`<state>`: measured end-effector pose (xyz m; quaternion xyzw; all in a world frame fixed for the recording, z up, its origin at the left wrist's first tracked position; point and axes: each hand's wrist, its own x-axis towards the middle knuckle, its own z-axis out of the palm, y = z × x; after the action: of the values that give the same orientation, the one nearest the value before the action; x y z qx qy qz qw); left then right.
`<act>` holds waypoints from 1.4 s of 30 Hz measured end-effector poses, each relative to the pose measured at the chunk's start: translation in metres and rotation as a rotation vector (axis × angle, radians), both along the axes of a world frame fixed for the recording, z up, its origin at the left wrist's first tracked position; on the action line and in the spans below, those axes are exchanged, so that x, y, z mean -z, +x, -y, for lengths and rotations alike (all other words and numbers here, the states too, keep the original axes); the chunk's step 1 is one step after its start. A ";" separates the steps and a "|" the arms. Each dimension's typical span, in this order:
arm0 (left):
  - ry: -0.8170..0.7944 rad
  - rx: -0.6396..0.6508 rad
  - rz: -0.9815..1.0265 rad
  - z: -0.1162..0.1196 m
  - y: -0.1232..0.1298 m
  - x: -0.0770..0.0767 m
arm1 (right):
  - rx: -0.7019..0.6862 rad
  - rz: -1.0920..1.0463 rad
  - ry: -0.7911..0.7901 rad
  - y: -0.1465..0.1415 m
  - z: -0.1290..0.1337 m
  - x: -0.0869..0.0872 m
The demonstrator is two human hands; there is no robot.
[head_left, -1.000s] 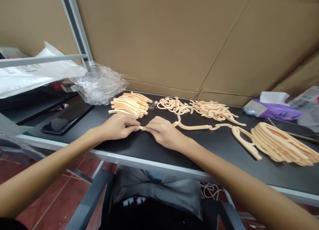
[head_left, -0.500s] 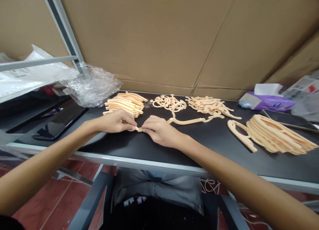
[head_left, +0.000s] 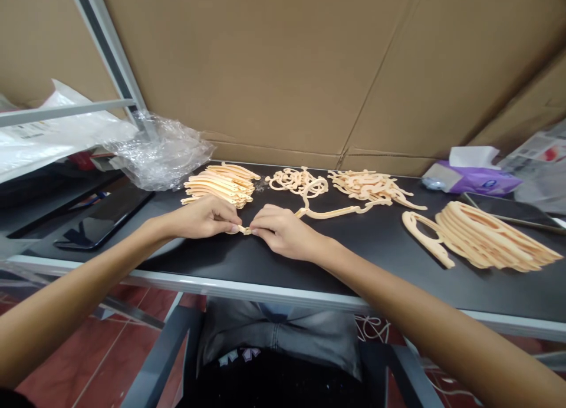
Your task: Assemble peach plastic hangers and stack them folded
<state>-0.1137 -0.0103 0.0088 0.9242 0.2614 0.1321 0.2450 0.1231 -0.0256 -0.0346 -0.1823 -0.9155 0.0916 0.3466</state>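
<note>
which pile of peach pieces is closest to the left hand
The leftmost one, the pile of long, slim pieces: it alone lies directly behind the left hand, which overlaps its near edge in view.

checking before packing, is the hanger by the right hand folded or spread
Spread out on its right side: the hanger has a long arm reaching away from the right hand; left side mostly hidden.
</note>
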 end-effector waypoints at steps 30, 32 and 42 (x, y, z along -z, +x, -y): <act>0.038 0.004 -0.065 0.001 0.006 -0.003 | -0.026 0.018 -0.029 0.001 0.001 -0.002; 0.078 -0.018 -0.075 0.004 0.007 -0.002 | -0.033 0.014 -0.025 0.002 0.001 -0.002; 0.407 -0.200 -0.171 0.027 0.011 0.006 | -0.028 0.000 -0.031 0.002 0.002 -0.002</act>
<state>-0.1022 -0.0370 0.0029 0.9319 0.3393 0.1270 0.0165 0.1248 -0.0275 -0.0328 -0.1748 -0.9165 0.1108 0.3425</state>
